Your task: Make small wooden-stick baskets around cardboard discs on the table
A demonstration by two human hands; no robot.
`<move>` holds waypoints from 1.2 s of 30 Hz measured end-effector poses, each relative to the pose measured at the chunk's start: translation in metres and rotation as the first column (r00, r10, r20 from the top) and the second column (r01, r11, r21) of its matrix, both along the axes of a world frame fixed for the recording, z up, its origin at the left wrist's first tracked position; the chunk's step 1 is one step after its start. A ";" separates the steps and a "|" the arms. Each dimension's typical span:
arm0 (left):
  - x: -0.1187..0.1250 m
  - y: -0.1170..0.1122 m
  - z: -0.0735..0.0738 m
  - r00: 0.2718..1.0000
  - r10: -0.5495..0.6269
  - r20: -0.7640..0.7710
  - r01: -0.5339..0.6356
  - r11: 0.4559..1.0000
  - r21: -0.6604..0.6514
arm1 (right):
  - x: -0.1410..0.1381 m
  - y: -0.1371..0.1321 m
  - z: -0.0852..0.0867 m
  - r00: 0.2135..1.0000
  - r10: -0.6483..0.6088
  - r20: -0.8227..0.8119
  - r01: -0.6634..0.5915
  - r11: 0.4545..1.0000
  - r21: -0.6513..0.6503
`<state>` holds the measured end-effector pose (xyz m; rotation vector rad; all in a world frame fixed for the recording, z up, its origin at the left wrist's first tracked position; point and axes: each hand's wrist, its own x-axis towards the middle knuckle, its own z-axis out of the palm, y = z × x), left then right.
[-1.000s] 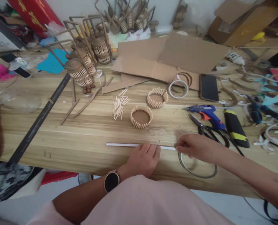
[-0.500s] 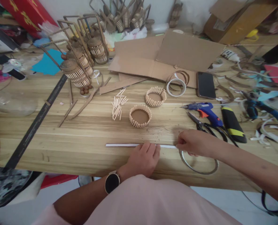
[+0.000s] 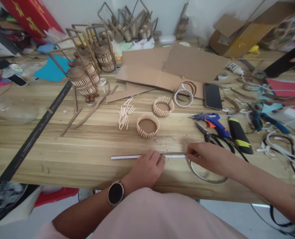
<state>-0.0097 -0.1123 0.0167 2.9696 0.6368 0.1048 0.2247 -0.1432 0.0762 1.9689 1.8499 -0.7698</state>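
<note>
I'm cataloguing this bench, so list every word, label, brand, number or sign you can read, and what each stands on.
No text can be read for certain.
Red panel, upper left: gold characters, too blurred to read.
Cardboard box: pale label, too blurred to read.
White cylindrical item: dark markings, too small to read.
Phone and watch: dark screens, no text visible.
White strip: no print visible.

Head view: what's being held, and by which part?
The right hand pinches the white-faced strip near where it curls; the left hand rests on its straight part, grip unclear.
</note>
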 end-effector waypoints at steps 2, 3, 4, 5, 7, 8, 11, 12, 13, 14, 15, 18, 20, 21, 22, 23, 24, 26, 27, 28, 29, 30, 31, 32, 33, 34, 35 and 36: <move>-0.001 0.006 0.003 0.997 0.069 0.026 -0.068 0.997 -0.030 | 0.004 -0.010 0.003 0.999 0.017 -0.049 -0.012 0.995 0.097; -0.001 0.009 0.005 0.995 0.092 0.048 -0.090 0.995 -0.047 | 0.006 -0.015 0.004 0.996 0.027 -0.081 -0.014 0.987 0.163; -0.001 0.012 0.008 0.993 0.101 0.068 -0.096 0.993 -0.072 | 0.007 -0.019 0.004 0.992 0.042 -0.119 -0.013 0.973 0.232; 0.000 0.015 0.012 0.992 0.097 0.081 -0.089 0.991 -0.104 | 0.007 -0.022 0.005 0.986 0.059 -0.159 -0.010 0.956 0.294; 0.001 0.019 0.021 0.994 0.072 0.086 -0.056 0.983 -0.176 | 0.006 -0.027 0.006 0.971 0.088 -0.222 -0.006 0.938 0.346; 0.001 0.021 0.026 0.994 0.066 0.084 -0.046 0.975 -0.216 | 0.006 -0.028 0.007 0.967 0.088 -0.239 -0.003 0.943 0.333; -0.008 0.024 0.039 0.989 0.118 0.094 -0.080 0.939 -0.336 | 0.007 -0.030 0.012 0.976 0.007 -0.216 0.041 0.976 0.214; -0.014 0.026 0.042 0.984 0.148 0.096 -0.105 0.928 -0.358 | 0.009 -0.031 0.014 0.980 -0.027 -0.197 0.065 0.980 0.189; -0.022 0.027 0.044 0.979 0.183 0.092 -0.139 0.922 -0.360 | 0.013 -0.031 0.016 0.982 -0.053 -0.181 0.087 0.979 0.185; -0.031 0.030 0.046 0.971 0.221 0.092 -0.177 0.921 -0.346 | 0.017 -0.031 0.018 0.983 -0.076 -0.167 0.108 0.975 0.194; -0.041 0.033 0.047 0.964 0.247 0.094 -0.204 0.921 -0.331 | 0.021 -0.030 0.021 0.984 -0.098 -0.151 0.128 0.969 0.211; -0.070 0.049 0.052 0.931 0.347 0.116 -0.320 0.926 -0.200 | 0.034 -0.022 0.030 0.982 -0.158 -0.104 0.181 0.945 0.273; -0.082 0.065 0.058 0.916 0.376 0.141 -0.365 0.925 -0.103 | 0.037 -0.012 0.036 0.978 -0.198 -0.067 0.209 0.922 0.326; -0.084 0.074 0.063 0.908 0.394 0.142 -0.387 0.919 -0.074 | 0.037 -0.005 0.038 0.977 -0.211 -0.037 0.211 0.910 0.358; -0.084 0.084 0.067 0.900 0.410 0.149 -0.409 0.912 -0.043 | 0.035 0.003 0.040 0.975 -0.222 0.012 0.200 0.898 0.391; -0.081 0.094 0.072 0.886 0.440 0.147 -0.444 0.896 -0.007 | 0.032 0.011 0.042 0.970 -0.230 0.074 0.178 0.889 0.422; -0.077 0.103 0.076 0.864 0.484 0.139 -0.493 0.869 0.037 | 0.028 0.019 0.044 0.963 -0.234 0.135 0.150 0.880 0.451; -0.064 0.121 0.080 0.816 0.568 0.106 -0.578 0.805 0.131 | 0.018 0.036 0.044 0.942 -0.225 0.251 0.087 0.882 0.462; -0.057 0.128 0.080 0.804 0.589 0.075 -0.593 0.788 0.165 | 0.013 0.043 0.044 0.930 -0.218 0.295 0.068 0.892 0.448; -0.050 0.134 0.077 0.805 0.590 0.066 -0.591 0.787 0.174 | 0.009 0.049 0.043 0.921 -0.211 0.326 0.056 0.903 0.426; -0.045 0.138 0.074 0.810 0.585 0.053 -0.584 0.792 0.179 | 0.004 0.054 0.041 0.914 -0.204 0.352 0.050 0.914 0.402; -0.040 0.141 0.069 0.817 0.576 0.035 -0.571 0.800 0.184 | 0.000 0.057 0.039 0.906 -0.196 0.375 0.043 0.924 0.380; -0.037 0.141 0.064 0.825 0.565 0.026 -0.559 0.808 0.187 | -0.003 0.060 0.036 0.900 -0.190 0.392 0.037 0.930 0.365; -0.035 0.140 0.058 0.835 0.550 0.016 -0.543 0.818 0.189 | -0.006 0.060 0.033 0.898 -0.184 0.400 0.031 0.933 0.359; -0.034 0.137 0.053 0.846 0.534 0.007 -0.525 0.830 0.191 | -0.010 0.060 0.030 0.896 -0.172 0.410 0.020 0.937 0.350; -0.034 0.133 0.048 0.860 0.510 -0.003 -0.500 0.845 0.190 | -0.013 0.058 0.027 0.894 -0.156 0.419 0.006 0.941 0.338; -0.034 0.129 0.044 0.876 0.482 -0.015 -0.471 0.862 0.187 | -0.016 0.055 0.024 0.894 -0.138 0.426 -0.009 0.946 0.325; -0.034 0.123 0.040 0.893 0.449 -0.027 -0.437 0.881 0.182 | -0.019 0.052 0.022 0.895 -0.117 0.431 -0.025 0.950 0.310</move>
